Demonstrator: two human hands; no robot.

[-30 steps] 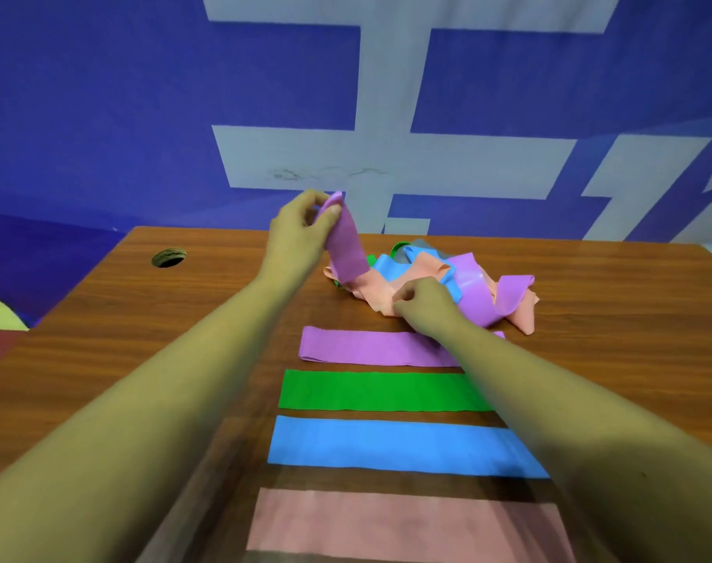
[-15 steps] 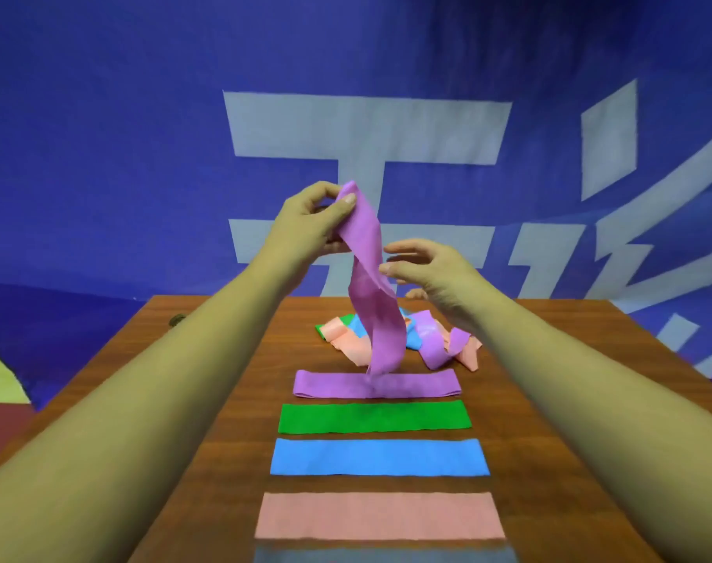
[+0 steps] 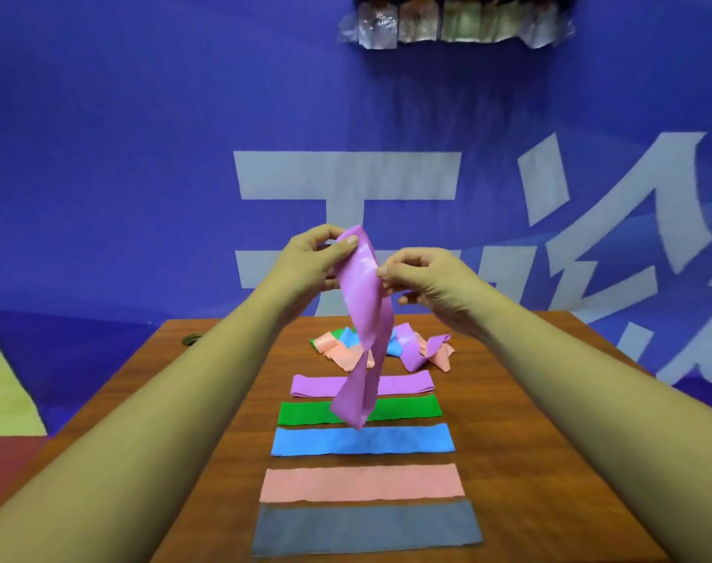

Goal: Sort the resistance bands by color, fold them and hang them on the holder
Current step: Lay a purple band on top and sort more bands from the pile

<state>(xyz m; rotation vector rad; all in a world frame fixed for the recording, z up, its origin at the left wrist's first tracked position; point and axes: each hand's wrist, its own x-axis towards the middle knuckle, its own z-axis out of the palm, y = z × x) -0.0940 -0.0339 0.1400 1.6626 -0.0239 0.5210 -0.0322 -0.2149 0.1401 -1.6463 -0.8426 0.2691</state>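
On our brown wooden table (image 3: pixel 529 461) a row of five flat coloured bands (image 3: pixel 362 483) lies before a tangled heap of bands (image 3: pixel 423 351), half hidden by the long purple rubber band (image 3: pixel 366 302) our left hand (image 3: pixel 309 266) and right hand (image 3: pixel 431 282) pinch aloft; blurred packets (image 3: pixel 448 22) above are cut off.

The purple band (image 3: pixel 362 294) now hangs free, lifted clear of the pile (image 3: pixel 342 351) it trailed from a second ago. The right hand (image 3: pixel 431 286), then pressing the pile, now pinches the band's edge beside the left hand (image 3: pixel 305 266).
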